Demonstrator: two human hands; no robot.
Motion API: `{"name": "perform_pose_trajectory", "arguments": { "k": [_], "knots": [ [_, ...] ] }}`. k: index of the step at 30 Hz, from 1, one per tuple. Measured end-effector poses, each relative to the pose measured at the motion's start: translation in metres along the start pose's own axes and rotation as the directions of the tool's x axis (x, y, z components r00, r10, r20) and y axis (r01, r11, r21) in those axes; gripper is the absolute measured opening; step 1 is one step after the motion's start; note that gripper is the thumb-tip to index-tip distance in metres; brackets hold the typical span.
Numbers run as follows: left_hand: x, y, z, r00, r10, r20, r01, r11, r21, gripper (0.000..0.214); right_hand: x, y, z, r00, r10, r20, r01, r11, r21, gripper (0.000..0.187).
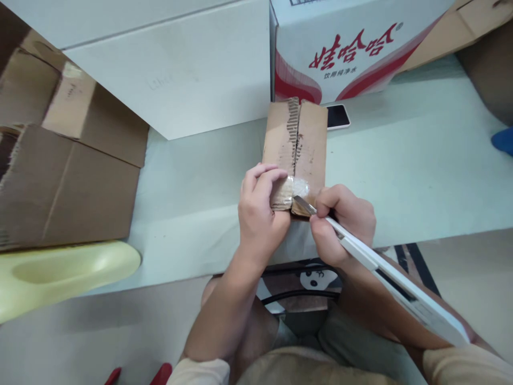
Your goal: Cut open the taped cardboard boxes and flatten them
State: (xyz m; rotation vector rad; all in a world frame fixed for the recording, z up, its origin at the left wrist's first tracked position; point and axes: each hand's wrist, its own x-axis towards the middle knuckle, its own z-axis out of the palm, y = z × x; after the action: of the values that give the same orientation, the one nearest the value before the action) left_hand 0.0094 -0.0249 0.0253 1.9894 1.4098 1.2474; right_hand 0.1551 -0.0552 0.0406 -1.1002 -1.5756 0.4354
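Observation:
A small brown cardboard box (297, 140) lies on the pale table (401, 176), its two top flaps meeting in a torn seam with clear tape at the near end. My left hand (260, 214) is closed over the box's near left corner, fingers on top. My right hand (340, 224) grips a white utility knife (385, 267). Its metal blade tip rests on the taped near edge of the box, close to the seam.
A large white box (172, 69) and a red-and-white printed carton (344, 48) stand behind. A phone (337, 116) lies beside the small box. Flattened brown cardboard (68, 176) sits left, a pale yellow plastic seat (60, 272) below it.

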Motion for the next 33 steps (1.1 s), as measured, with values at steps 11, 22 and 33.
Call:
{"name": "perform_pose_trajectory", "arguments": {
  "k": [11,22,33],
  "knots": [
    [0.0003,0.0003,-0.0006,1.0,-0.008,0.005,0.008,1.0,-0.002,0.054,0.0005,-0.0005,-0.0007,1.0,-0.011,0.029,0.01,0.999,0.042,0.021],
    [0.0004,-0.0006,-0.0007,1.0,-0.007,0.001,0.007,1.0,-0.018,0.053,-0.0003,0.0024,-0.0009,1.0,0.001,0.019,-0.004,0.993,0.116,0.02],
    [0.0003,-0.0009,0.0005,1.0,0.015,-0.024,-0.016,0.999,-0.037,0.053,-0.002,0.0021,0.0002,0.999,0.017,0.027,-0.021,0.99,0.141,0.021]
  ]
}}
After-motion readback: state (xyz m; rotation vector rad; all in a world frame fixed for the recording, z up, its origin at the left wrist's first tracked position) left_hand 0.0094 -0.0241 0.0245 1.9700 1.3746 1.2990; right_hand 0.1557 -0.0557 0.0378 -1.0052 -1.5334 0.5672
